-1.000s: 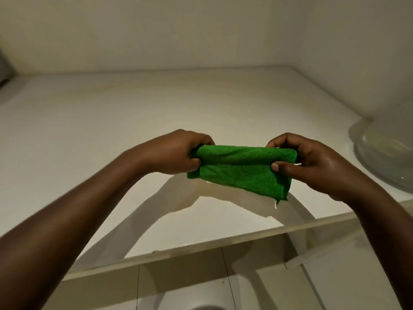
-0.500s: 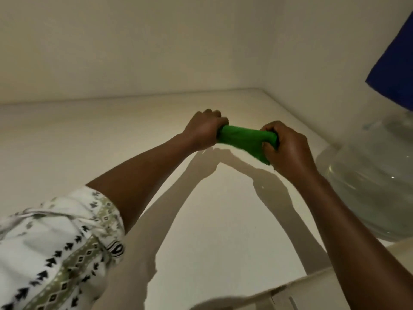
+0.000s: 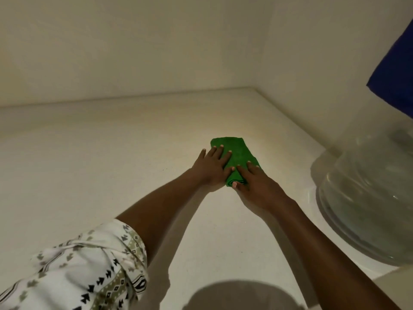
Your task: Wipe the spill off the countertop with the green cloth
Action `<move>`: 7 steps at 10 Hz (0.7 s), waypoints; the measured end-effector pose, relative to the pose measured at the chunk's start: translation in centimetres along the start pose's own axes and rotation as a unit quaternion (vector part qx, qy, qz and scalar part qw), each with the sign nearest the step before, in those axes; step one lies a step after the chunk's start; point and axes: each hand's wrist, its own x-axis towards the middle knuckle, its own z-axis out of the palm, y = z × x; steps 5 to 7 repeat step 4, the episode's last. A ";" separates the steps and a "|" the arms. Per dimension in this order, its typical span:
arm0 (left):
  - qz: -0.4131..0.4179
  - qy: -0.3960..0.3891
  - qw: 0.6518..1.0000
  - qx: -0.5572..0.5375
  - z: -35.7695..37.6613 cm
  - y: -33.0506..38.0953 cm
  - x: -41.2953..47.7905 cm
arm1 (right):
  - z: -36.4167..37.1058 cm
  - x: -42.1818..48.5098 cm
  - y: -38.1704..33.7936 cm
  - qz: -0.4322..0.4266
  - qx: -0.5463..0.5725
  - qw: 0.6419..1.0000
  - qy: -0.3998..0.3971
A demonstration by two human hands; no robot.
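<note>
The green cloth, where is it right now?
In the head view the cloth lies flat on the countertop, right of centre near the back corner, pressed under both hands, the left and the right, with the big clear water bottle to its right.

Left hand (image 3: 213,167) and right hand (image 3: 257,182) — flat, fingers spread, arms outstretched

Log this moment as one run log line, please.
stage: wiping | green cloth flat on countertop | left hand and right hand pressing it | spill: not visible

Single head view, close above countertop (image 3: 89,164), angled forward-down toward wall corner; no second view.
</note>
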 end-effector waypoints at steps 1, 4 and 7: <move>-0.016 0.021 1.000 -0.005 0.3 0.1 0.4 | -0.4 0.9 0.3 -0.002 0.001 1.000 0.003; -0.048 0.053 0.996 -0.050 -1.0 -1.8 -2.3 | -2.0 1.3 -1.5 -0.004 0.009 1.000 0.017; -0.048 0.053 0.996 -0.050 -1.0 -1.8 -2.3 | -2.0 1.3 -1.5 -0.004 0.009 1.000 0.017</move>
